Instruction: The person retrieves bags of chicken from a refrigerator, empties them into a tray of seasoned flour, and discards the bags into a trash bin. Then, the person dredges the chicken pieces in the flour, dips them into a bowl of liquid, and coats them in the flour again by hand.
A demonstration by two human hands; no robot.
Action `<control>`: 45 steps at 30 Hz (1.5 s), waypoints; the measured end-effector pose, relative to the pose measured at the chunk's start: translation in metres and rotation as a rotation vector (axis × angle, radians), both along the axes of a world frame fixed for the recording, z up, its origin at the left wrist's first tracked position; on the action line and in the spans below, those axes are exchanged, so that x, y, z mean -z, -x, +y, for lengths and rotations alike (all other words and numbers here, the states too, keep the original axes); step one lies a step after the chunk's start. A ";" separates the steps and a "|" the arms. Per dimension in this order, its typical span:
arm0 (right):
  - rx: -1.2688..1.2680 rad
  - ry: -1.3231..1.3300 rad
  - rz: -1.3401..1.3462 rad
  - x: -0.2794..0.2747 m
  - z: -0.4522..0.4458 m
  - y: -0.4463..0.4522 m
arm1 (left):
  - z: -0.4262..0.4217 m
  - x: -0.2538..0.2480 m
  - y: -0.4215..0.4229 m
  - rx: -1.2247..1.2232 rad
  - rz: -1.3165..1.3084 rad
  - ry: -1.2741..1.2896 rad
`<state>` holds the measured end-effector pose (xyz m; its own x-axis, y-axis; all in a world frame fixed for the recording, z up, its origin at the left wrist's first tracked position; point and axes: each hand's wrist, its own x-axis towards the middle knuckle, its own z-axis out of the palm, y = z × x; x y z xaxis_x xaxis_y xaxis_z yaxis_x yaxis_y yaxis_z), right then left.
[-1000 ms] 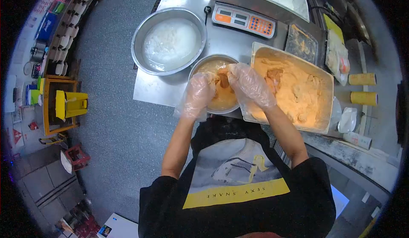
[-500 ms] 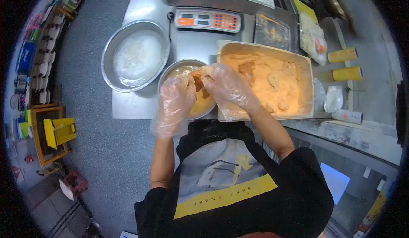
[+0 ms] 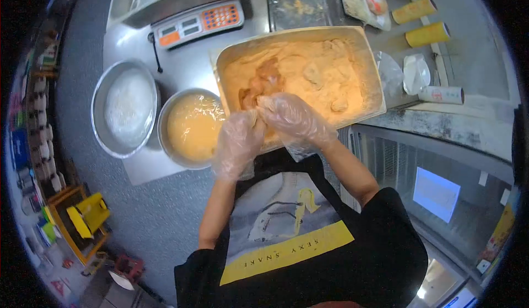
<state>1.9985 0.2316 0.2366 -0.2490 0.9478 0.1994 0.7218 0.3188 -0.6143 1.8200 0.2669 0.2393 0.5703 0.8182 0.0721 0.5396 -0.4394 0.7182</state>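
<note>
My left hand (image 3: 239, 140) and my right hand (image 3: 297, 119), both in clear plastic gloves, are closed side by side on a piece of reddish-brown meat (image 3: 250, 96). They hold it over the near left part of a rectangular tray (image 3: 374, 82) of orange powder (image 3: 295, 82). Another wet piece of meat (image 3: 268, 72) lies on the powder just beyond, and several coated lumps sit to the right. Left of the tray stands a metal bowl (image 3: 163, 137) of cloudy orange liquid (image 3: 193, 126).
A larger metal bowl (image 3: 97, 115) with whitish contents stands at the left. Behind are a scale (image 3: 198, 24), a metal container (image 3: 165, 2) and a dark powder-dusted tray (image 3: 297, 10). Yellow rolls (image 3: 427, 34) and a white roll (image 3: 443, 95) lie at the right.
Both hands have moved from over the liquid bowl to over the powder tray, carrying the meat. The camera view has turned and shifted right.
</note>
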 end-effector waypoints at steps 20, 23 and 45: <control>0.187 0.751 -0.138 0.117 -0.068 -0.265 | -0.027 0.093 -0.173 0.334 0.718 0.152; 0.165 0.530 -0.211 0.112 -0.065 -0.273 | -0.029 0.082 -0.164 0.238 0.625 0.282; 0.151 0.410 0.566 0.172 -0.005 -0.299 | -0.029 0.054 -0.183 -0.093 0.699 0.557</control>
